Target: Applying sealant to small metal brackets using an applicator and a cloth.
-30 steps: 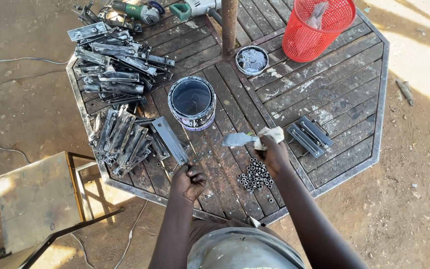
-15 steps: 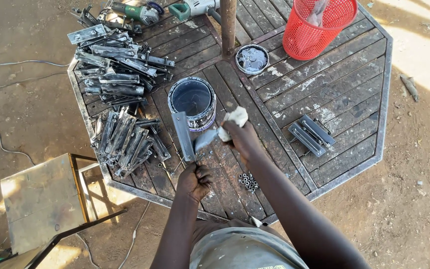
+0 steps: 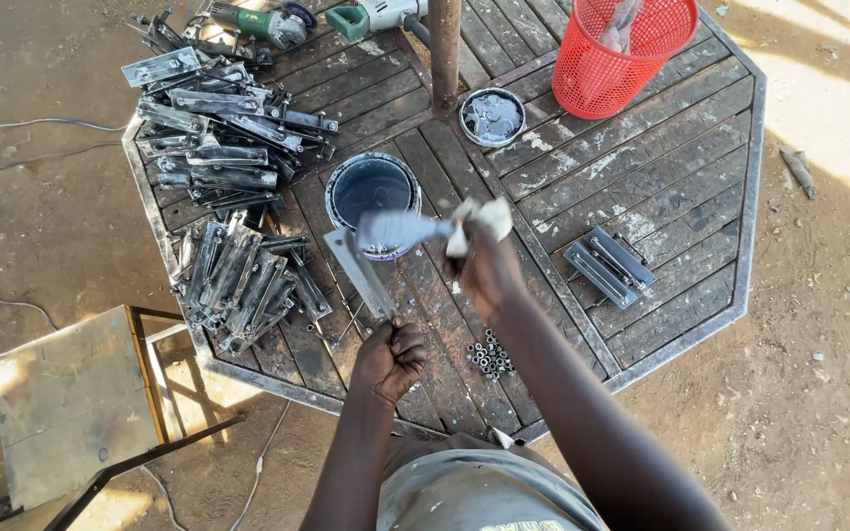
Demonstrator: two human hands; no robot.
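While the left hand (image 3: 389, 356) sits low in the middle of the frame, its grip is a closed fist around the near end of a flat grey metal bar (image 3: 358, 271), which slants up and to the left from the fist toward the round paint can with dark blue-grey paint (image 3: 372, 189) at the centre of the octagonal wooden-slat desk with a metal rim (image 3: 700, 177). Just to the right and a little higher, the right hand (image 3: 484, 265) has its grip closed on a paint-coated brush wrapped in a pale rag (image 3: 415, 229); the brush points left, its tip over the can's near rim and just above the bar's upper end. Both forearms rise from the bottom edge, the right one crossing diagonally from the lower right. Below the right wrist lies a small heap of dark nuts (image 3: 489, 354). Stacks of grey metal brackets (image 3: 228, 280) fill the left side of the desk, a red mesh basket (image 3: 620, 51) stands at the upper right, and a small shallow tin of grey paint (image 3: 492, 116) sits beside a rusty pole (image 3: 445, 49).
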